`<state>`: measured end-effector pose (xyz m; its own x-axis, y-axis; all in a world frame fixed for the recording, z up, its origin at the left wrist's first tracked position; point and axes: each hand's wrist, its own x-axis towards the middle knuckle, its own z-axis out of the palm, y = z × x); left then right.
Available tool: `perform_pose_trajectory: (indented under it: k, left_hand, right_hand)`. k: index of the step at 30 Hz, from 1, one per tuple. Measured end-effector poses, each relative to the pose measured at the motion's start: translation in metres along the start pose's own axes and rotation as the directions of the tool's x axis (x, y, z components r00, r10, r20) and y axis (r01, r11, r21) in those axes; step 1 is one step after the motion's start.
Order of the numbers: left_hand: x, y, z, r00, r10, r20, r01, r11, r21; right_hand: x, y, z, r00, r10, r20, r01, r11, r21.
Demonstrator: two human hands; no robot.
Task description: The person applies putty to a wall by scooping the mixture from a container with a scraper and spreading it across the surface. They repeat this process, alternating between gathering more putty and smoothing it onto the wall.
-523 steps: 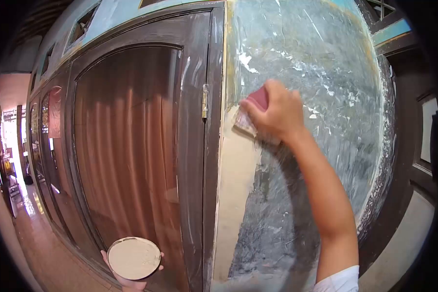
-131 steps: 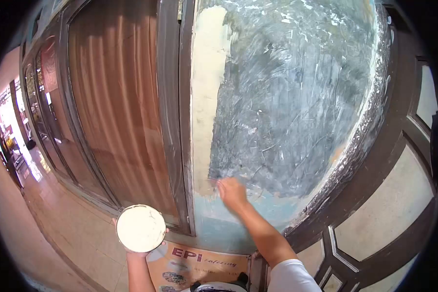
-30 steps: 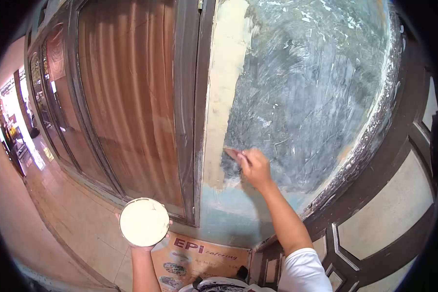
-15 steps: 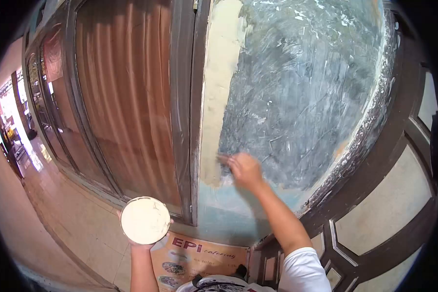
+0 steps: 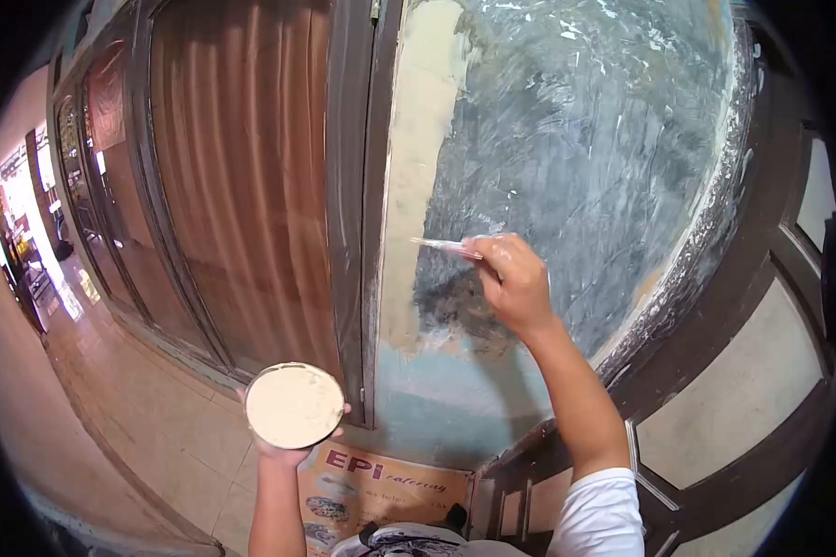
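Observation:
My left hand (image 5: 290,453) is wrapped under a round tub of cream-coloured paste (image 5: 294,405), low and left of centre. A thin flat scraper (image 5: 444,246) is pinched in my right hand (image 5: 515,278), its tip pointing left at the cream strip (image 5: 416,139) on the wall. The strip runs down beside the dark door frame. My right hand is in front of the grey, streaky wall (image 5: 567,186); whether the scraper's tip touches the strip I cannot tell. Pale blue wall (image 5: 437,390) shows below.
At left stands a dark-framed glass door (image 5: 251,186) with a brown curtain behind. Dark wooden panelling (image 5: 743,371) curves along the right. An orange printed banner (image 5: 381,497) lies below, near my body. Tiled floor (image 5: 158,408) runs off to the left.
My right hand has moved up and to the right with the scraper, which now shows more fully. The tub in my left hand has moved slightly right and up and is tilted differently.

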<state>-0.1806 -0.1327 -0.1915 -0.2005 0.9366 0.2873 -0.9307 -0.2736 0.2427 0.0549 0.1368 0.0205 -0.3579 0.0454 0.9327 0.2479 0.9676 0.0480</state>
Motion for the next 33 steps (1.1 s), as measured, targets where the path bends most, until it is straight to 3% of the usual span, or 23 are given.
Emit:
perform_pose_trajectory:
  k: [2,3,5,6,8,10,14,19,29,31,33]
  left_hand:
    - [0.012,-0.01,0.002,0.999,-0.012,0.033,0.014,0.998,-0.054]
    - [0.019,-0.015,0.006,0.998,-0.02,0.063,0.027,0.994,-0.108]
    - [0.026,-0.022,0.021,0.997,-0.07,0.024,0.073,0.984,-0.161]
    - [0.031,-0.025,0.027,0.996,-0.085,0.04,0.091,0.982,-0.165]
    - [0.041,-0.028,0.036,0.993,-0.105,0.058,0.113,0.979,-0.171]
    - [0.05,-0.028,0.044,0.976,-0.131,0.172,0.148,0.985,-0.092]
    - [0.058,-0.029,0.049,0.972,-0.139,0.192,0.145,0.989,-0.02]
    - [0.057,-0.03,0.055,0.993,-0.113,0.043,0.117,0.989,-0.095]
    - [0.061,-0.028,0.053,0.98,-0.177,0.087,0.181,0.983,-0.041]
    - [0.063,-0.027,0.057,0.981,-0.183,0.07,0.18,0.983,0.047]
    - [0.064,-0.026,0.06,0.983,-0.182,0.027,0.183,0.982,-0.05]
  right_hand:
    - [-0.001,-0.008,-0.012,0.976,-0.177,0.124,0.157,0.975,0.157]
    - [-0.002,-0.014,-0.017,0.976,-0.179,0.122,0.16,0.975,0.152]
    - [-0.01,-0.027,-0.024,0.874,-0.37,0.315,0.303,0.922,0.242]
    - [-0.013,-0.032,-0.028,0.874,-0.37,0.315,0.305,0.922,0.237]
    - [-0.021,-0.04,-0.035,0.773,-0.453,0.444,0.374,0.891,0.258]
    - [-0.028,-0.047,-0.041,0.754,-0.46,0.469,0.388,0.888,0.246]
    - [-0.041,-0.056,-0.045,0.74,-0.455,0.496,0.397,0.89,0.225]
    - [-0.043,-0.059,-0.047,0.715,-0.489,0.501,0.44,0.87,0.222]
    - [-0.049,-0.065,-0.047,0.742,-0.472,0.477,0.428,0.88,0.206]
    - [-0.051,-0.066,-0.046,0.743,-0.462,0.484,0.417,0.885,0.205]
    - [-0.05,-0.068,-0.047,0.74,-0.455,0.495,0.416,0.888,0.195]
